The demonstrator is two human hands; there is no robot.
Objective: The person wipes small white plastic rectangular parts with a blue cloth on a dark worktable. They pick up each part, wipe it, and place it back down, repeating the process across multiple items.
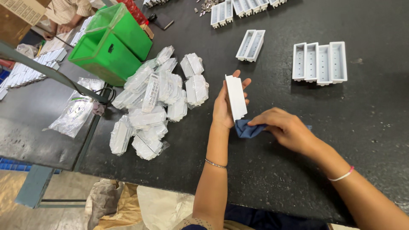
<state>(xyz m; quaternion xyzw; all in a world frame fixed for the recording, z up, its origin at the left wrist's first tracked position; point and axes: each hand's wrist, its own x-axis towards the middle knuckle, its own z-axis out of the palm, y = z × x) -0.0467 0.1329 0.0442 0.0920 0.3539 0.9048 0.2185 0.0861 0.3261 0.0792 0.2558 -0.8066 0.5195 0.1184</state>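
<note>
Far out to the left of both hands, a green plastic bin [111, 44] lay tipped on the dark counter [375, 110], and another person's hand [64, 28] rested beyond it at the far corner. Below the bin and well left of the left hand, a flat clear bag [74, 111] lay by itself. Between that bag and the left hand sat a loose heap of clear packets [152, 102] holding white parts, close to the left hand but not touching it. The left hand [225, 106] was closed around a white rectangular tray [236, 97], held upright on end with the thumb on one long side and the fingers behind the other. Just under the tray's lower end, a blue cloth [249, 129] lay bunched on the counter, and the right hand [286, 126] pinched it with curled fingers, touching the tray's base or nearly so. Beyond the left hand's fingertips, a pair of white trays [251, 45] lay open side up. Farther right, beyond the right hand and well apart from it, a row of four white trays [319, 62] stood side by side, hollows facing up.
</note>
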